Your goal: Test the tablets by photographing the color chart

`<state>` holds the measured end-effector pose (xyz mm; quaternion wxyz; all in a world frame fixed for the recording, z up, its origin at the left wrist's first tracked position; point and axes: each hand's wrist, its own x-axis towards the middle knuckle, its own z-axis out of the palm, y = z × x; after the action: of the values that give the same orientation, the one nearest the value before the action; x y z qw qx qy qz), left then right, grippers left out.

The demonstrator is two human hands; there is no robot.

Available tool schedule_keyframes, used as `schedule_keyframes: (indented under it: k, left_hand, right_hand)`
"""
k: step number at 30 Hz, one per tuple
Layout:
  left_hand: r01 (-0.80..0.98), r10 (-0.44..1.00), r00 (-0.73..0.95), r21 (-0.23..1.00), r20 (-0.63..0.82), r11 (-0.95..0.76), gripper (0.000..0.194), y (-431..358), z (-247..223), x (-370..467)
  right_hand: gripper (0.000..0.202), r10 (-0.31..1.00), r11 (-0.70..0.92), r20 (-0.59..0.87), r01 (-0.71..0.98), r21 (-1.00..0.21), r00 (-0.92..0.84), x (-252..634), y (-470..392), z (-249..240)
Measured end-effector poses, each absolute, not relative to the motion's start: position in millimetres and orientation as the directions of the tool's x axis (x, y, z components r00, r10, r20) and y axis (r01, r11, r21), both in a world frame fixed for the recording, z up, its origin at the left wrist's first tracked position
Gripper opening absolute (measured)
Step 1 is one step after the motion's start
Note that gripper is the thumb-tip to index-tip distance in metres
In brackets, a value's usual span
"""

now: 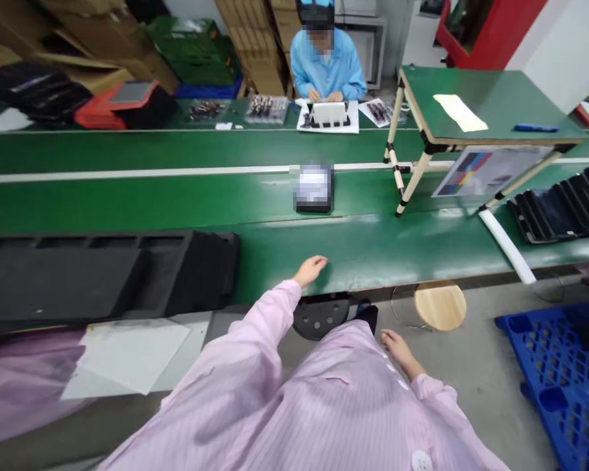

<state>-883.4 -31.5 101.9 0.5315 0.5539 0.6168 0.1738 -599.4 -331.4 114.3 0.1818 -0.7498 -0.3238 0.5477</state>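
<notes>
My left hand [311, 269] hovers at the front edge of the green workbench [275, 261], its fingers loosely stretched and holding nothing I can see. Beyond it, on the belt, sits a small dark device with a bright, blurred screen [314, 186], apart from the hand. My right hand [397, 347] hangs low beside my body, its fingers slightly bent and nothing visible in them. A round wooden stool [440, 305] is close to that hand.
Black foam trays [59, 275] lie at left. A green-topped stand [495, 98] straddles the belt at right, near a white tube [508, 245]. A blue pallet [559, 366] is on the floor. Opposite sits a co-worker [328, 65] in blue, hands at a white object [328, 114].
</notes>
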Motion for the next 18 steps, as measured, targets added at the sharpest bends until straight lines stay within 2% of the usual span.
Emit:
schedule_keyframes:
  k: [4, 8, 11, 15, 18]
  left_hand:
    - [0.388, 0.927, -0.151, 0.842, -0.343, 0.375, 0.043, 69, 77, -886]
    - [0.283, 0.878, -0.414, 0.882, -0.241, 0.376, 0.045, 171, 49, -889]
    - [0.228, 0.839, -0.498, 0.9, -0.22, 0.372, 0.046, 222, 30, -889]
    - [0.174, 0.819, -0.527, 0.915, -0.227, 0.365, 0.044, 241, 18, -883]
    - [0.122, 0.823, -0.507, 0.924, -0.256, 0.362, 0.044, 235, 24, -874]
  right_hand:
    - [0.04, 0.74, -0.654, -0.664, 0.35, -0.671, 0.11, -566, -244, 115]
    - [0.06, 0.818, -0.548, -0.572, 0.383, -0.743, 0.061, -537, -121, 115]
    - [0.073, 0.86, -0.477, -0.511, 0.374, -0.795, 0.01, -539, -11, 103]
    - [0.093, 0.886, -0.426, -0.461, 0.309, -0.85, -0.047, -577, 122, 76]
    - [0.089, 0.896, -0.409, -0.438, 0.244, -0.88, -0.076, -619, 189, 64]
